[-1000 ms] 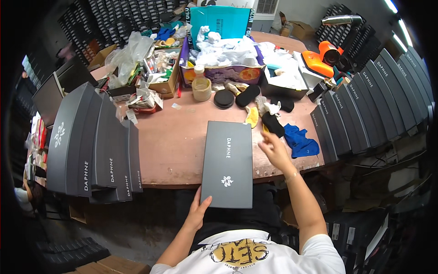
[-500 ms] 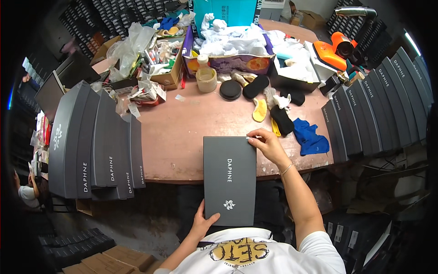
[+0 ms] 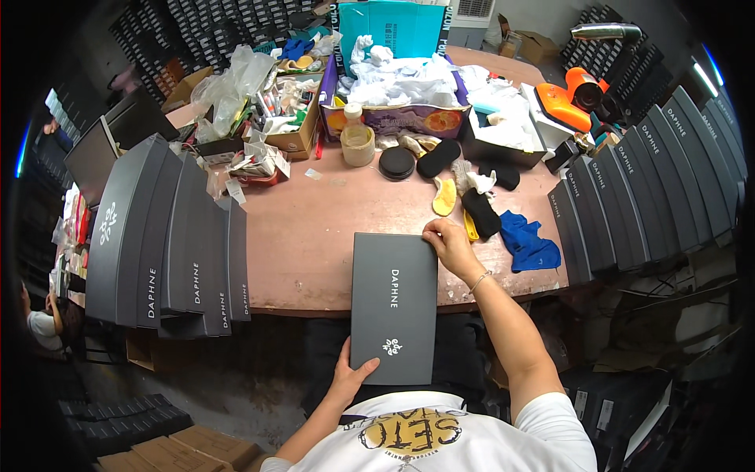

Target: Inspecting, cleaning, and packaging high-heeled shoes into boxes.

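A dark grey shoe box (image 3: 376,313) with white lettering and a white emblem lies lengthwise in front of me, its far end over the table edge. At its lower left side my left hand (image 3: 351,377) grips it, thumb on the lid and fingers around the edge. My right hand (image 3: 450,242) is at the far right corner of the lid, thumb and fingertips pinched together. What lies between those fingertips is hidden. Just beyond that hand are a black brush-like pad (image 3: 481,214), a yellow pad (image 3: 444,197) and a blue cloth (image 3: 530,242).
Grey shoe boxes stand in rows at the left (image 3: 130,236) and right (image 3: 629,204) of the table (image 3: 303,236). Toward the back are a glue bottle (image 3: 358,141), a round black tin (image 3: 396,164), a purple carton (image 3: 401,122) of white paper and an orange tool (image 3: 562,108).
The view has shifted slightly. A small white piece visible under my right fingertips at the box corner no longer shows. Both hands stay at the same parts of the box.
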Motion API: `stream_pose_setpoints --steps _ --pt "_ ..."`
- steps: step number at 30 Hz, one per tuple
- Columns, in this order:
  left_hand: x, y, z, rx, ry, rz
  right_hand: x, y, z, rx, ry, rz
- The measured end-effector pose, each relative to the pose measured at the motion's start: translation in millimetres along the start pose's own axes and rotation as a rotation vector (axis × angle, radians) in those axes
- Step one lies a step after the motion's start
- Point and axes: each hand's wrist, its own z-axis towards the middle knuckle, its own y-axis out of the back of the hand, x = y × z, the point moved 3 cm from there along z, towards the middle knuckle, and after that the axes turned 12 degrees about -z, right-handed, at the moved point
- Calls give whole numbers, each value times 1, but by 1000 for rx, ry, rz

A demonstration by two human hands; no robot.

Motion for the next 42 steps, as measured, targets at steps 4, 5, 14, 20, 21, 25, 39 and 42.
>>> stream_pose_setpoints --steps 4,5,14,20,21,25,39,42 --pt "2 1 0 4 -10 -1 1 -3 -7 -45 -99 70" --pt "2 1 0 5 -14 8 -5 -5 -9 -29 -111 140" --pt "5 3 -2 0 -26 19 -8 2 -9 108 -91 163" --pt "7 5 0 -14 -44 23 1 -5 -11 -47 -66 1" --pt "7 4 0 -13 -47 21 3 -6 -11 -70 -76 -22" --pt "5 3 1 -15 -37 18 1 -11 -11 -131 -85 -15" --pt "8 6 -1 -2 -47 77 -13 -2 -20 32 -156 189" --pt "6 5 -1 -4 -51 66 -6 -5 -21 -51 -156 123"
